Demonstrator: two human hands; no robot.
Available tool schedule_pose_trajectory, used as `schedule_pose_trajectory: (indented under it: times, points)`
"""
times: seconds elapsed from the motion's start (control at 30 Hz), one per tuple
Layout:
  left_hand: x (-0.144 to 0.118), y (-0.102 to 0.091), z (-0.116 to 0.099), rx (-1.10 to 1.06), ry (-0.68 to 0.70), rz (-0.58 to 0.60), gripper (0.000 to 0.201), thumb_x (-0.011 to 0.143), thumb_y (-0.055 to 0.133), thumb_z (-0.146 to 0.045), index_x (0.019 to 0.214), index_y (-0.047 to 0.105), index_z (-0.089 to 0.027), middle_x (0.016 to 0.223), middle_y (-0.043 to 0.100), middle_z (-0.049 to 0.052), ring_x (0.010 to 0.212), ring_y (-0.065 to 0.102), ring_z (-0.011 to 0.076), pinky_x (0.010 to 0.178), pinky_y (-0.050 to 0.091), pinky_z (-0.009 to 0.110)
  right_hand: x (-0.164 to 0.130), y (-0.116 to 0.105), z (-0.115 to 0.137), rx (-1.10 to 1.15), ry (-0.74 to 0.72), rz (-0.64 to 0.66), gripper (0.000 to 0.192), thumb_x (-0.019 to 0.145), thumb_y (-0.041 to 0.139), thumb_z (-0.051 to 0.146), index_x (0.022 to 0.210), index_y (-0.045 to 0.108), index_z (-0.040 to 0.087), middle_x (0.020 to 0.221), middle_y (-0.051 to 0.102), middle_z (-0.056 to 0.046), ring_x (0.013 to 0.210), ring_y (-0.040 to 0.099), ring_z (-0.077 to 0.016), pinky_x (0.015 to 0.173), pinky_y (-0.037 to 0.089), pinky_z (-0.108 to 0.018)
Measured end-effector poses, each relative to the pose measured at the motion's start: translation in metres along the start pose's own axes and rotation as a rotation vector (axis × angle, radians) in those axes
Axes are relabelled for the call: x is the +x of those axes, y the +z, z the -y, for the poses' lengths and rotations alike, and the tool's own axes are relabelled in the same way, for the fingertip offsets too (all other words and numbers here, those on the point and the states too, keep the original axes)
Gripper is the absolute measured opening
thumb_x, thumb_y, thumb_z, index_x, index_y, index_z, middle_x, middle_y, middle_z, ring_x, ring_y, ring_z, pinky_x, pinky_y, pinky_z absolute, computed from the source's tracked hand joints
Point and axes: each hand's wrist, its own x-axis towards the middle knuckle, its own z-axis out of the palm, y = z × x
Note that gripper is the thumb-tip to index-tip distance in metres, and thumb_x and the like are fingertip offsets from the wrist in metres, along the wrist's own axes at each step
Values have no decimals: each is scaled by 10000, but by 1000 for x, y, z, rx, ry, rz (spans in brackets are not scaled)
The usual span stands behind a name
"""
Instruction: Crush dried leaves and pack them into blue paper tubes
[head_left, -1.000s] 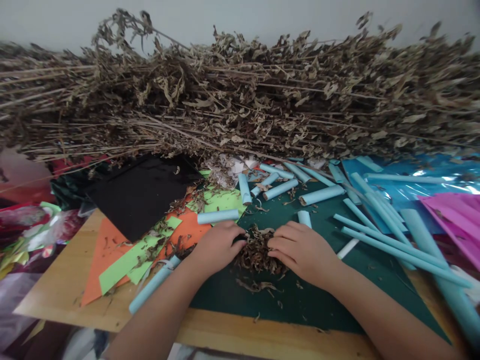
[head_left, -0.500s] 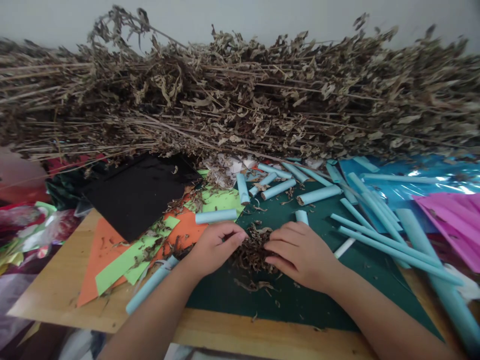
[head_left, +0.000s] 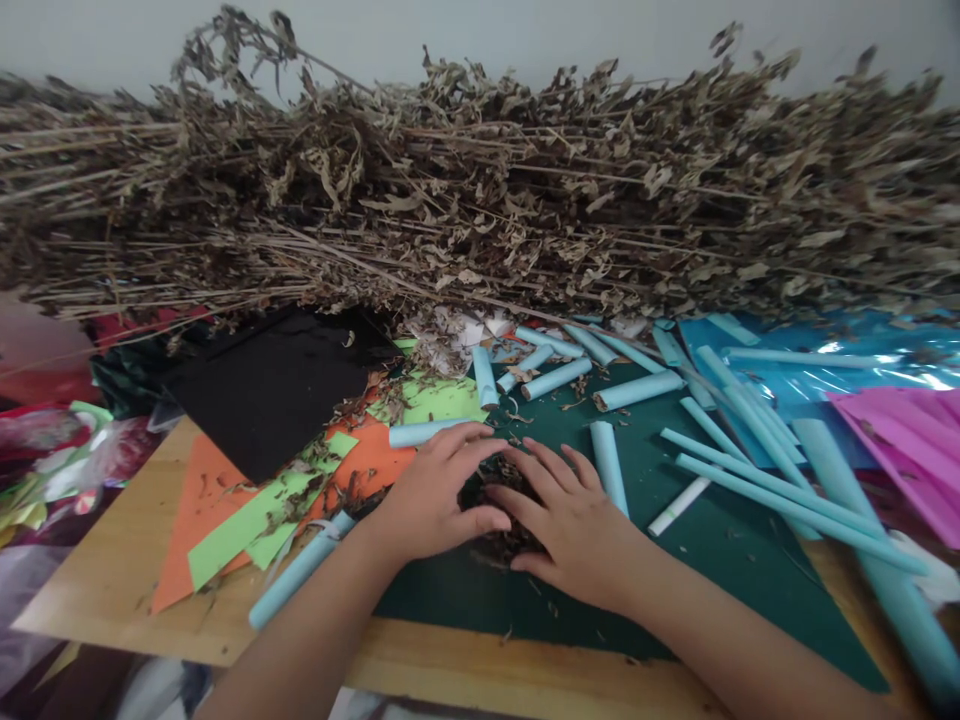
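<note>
A: Item one, principal item?
B: Heap of dried leaves (head_left: pixel 505 549), loose, brown, mostly covered from above. Location: green sheet (head_left: pixel 720 580), toward its near edge, closer to the near left corner than the near right. Sheet lies on a wooden table (head_left: pixel 97 580).
A: Item two, left hand (head_left: pixel 431 500)?
B: Fingers curved over the heap's left and far side, thumb apart from them, unclenched. Leaves pinched or not: cannot tell.
A: Item three, right hand (head_left: pixel 581 535)?
B: Fingers fanned over the heap's right side, thumb toward the sheet's near edge, unclenched. Hold on leaves: cannot tell.
A: Adjacent stock?
B: One blue tube (head_left: pixel 609 468), just beyond the right hand. Second tube (head_left: pixel 421 433), partly hidden behind the left. Dried stalks (head_left: pixel 480 220), massed beyond the sheet's far edge.
A: Step in hand?
B: Gathering the leaves, in my judgement. The next move calls for light, even pressure from both sides.
</note>
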Motion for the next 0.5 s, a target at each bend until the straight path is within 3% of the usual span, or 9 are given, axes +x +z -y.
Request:
schedule_pose_trajectory:
  times: [0.1, 0.23, 0.33, 0.5]
  points:
    - [-1, 6, -5, 65, 24, 158, 842, 545, 559, -616, 1238, 307, -211, 1296, 287, 136, 1158, 302, 295, 941, 284, 454, -1, 5, -5, 22, 45, 24, 642, 641, 583, 468, 1197, 380, 220, 1294, 315, -129, 1185, 236, -305, 915, 231, -507]
    - [-4, 17, -10, 175, 42, 256, 939, 492, 651, -544, 1273, 235, -230, 1321, 254, 151, 1163, 286, 326, 923, 270, 500, -2, 12, -6, 29, 46, 56, 629, 667, 564, 451, 1183, 403, 129, 1247, 377, -164, 1132, 320, -303, 902, 289, -469]
    - [-4, 21, -10, 213, 33, 256, 863, 559, 680, -401, 1273, 220, -247, 1274, 341, 128, 1128, 343, 292, 909, 299, 469, -1, 12, -4, 26, 46, 75, 522, 694, 564, 364, 1136, 447, 112, 1166, 460, -157, 1083, 376, -285, 869, 333, -450]
    - [1, 27, -6, 220, -1, 174, 583, 714, 565, -248, 1231, 295, -241, 1154, 450, 86, 1045, 417, 233, 870, 362, 406, 4, 10, -5, -12, 24, 57, 283, 753, 478, 175, 1033, 503, 145, 1037, 529, -113, 972, 437, -251, 784, 381, -414]
